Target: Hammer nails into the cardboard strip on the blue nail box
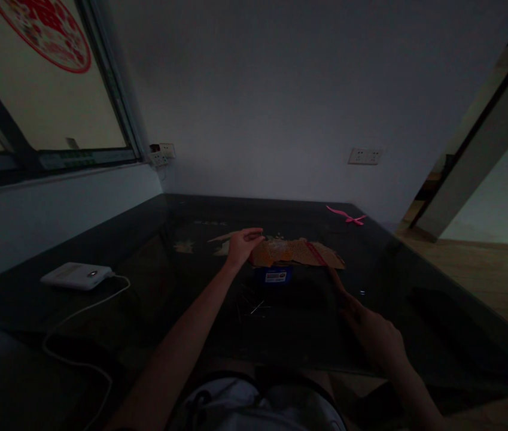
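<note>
A flat brown cardboard piece point(296, 253) with small bits scattered on top lies in the middle of the dark glass table point(388, 311). My left hand point(243, 244) reaches out to its left edge, fingers curled and touching the cardboard. My right hand point(370, 332) hovers nearer to me, below the cardboard's right end, fingers closed around a thin reddish stick point(332, 275) that runs up onto the cardboard. A small blue container point(274, 275) with a label sits just under the cardboard's front edge.
A white power bank point(76, 276) with a white cable point(81, 335) lies at the table's left. A pink strip point(347, 216) rests at the far right edge. Wall sockets point(364, 156) are behind; a window is at left and a doorway at right.
</note>
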### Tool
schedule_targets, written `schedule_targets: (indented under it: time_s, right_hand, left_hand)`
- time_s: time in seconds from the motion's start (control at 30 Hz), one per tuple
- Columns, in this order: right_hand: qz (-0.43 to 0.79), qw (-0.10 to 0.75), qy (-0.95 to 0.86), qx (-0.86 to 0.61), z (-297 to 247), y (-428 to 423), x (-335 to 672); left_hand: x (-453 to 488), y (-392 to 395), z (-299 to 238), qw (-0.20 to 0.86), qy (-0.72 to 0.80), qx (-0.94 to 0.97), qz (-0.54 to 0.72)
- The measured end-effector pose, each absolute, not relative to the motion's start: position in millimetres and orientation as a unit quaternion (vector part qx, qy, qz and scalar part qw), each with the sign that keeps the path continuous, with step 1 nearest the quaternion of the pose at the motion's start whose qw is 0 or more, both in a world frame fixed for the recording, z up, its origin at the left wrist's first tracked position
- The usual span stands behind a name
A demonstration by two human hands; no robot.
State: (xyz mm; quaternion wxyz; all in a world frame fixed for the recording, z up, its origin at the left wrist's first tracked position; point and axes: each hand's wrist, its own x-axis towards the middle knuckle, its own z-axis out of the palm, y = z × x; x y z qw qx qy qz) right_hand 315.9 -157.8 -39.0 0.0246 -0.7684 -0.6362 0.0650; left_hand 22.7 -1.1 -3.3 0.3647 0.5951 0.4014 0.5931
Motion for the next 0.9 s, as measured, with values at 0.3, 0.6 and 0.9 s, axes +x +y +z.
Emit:
schedule_targets:
  time_s: [0.3, 0.6, 0.9]
  right_hand:
    - [0.061, 0.014, -0.631, -0.773, -38.5, -158.8, 312.2]
    - [0.062, 0.022, -0.635, -0.77, -42.6, -157.1, 316.8]
    - [0.059, 0.017, -0.633, -0.771, -41.5, -157.9, 315.9]
  left_hand:
    - [21.4, -2.8, -11.8, 0.258, 0.404, 0.661, 0.577]
    - [21.9, -5.8, -11.2, 0.26, 0.403, 0.654, 0.585]
    - [22.9, -8.3, -10.6, 0.253, 0.4, 0.661, 0.582]
